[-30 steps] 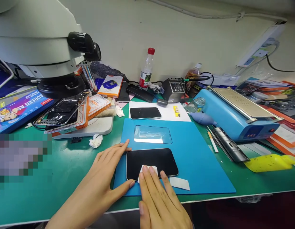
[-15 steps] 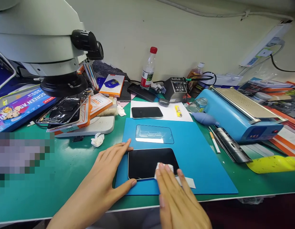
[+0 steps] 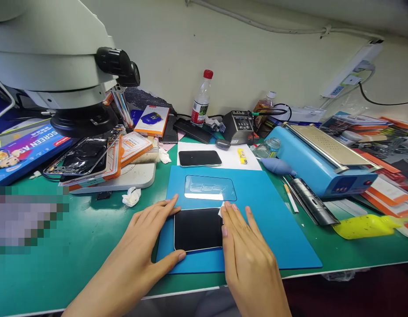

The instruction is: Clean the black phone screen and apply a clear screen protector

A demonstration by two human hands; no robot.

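Note:
A smartphone [image 3: 197, 229] lies face up with a dark screen on the blue mat [image 3: 276, 220]. My left hand [image 3: 146, 240] braces its left end, thumb at the near corner and fingers by the far corner. Over the phone's right end lies my right hand [image 3: 250, 251], fingers pressed together on a white wipe [image 3: 220, 211]. Only a small corner of the wipe shows; my fingers hide the rest. Just beyond the phone is a clear glass panel with a black border [image 3: 210, 187], showing white streaks.
A second phone [image 3: 200, 158] and a yellow lighter [image 3: 242, 156] lie on white paper behind the mat. A microscope [image 3: 68, 70] overhangs the left side. Rightward stand a blue machine [image 3: 326, 176], a blower bulb [image 3: 276, 166] and a yellow bottle [image 3: 365, 226]. Crumpled tissue [image 3: 131, 196] lies at left.
My right hand has slid the wipe away from me across the screen to the phone's far right part. The left hand stays at the phone's left end. The view has shifted slightly.

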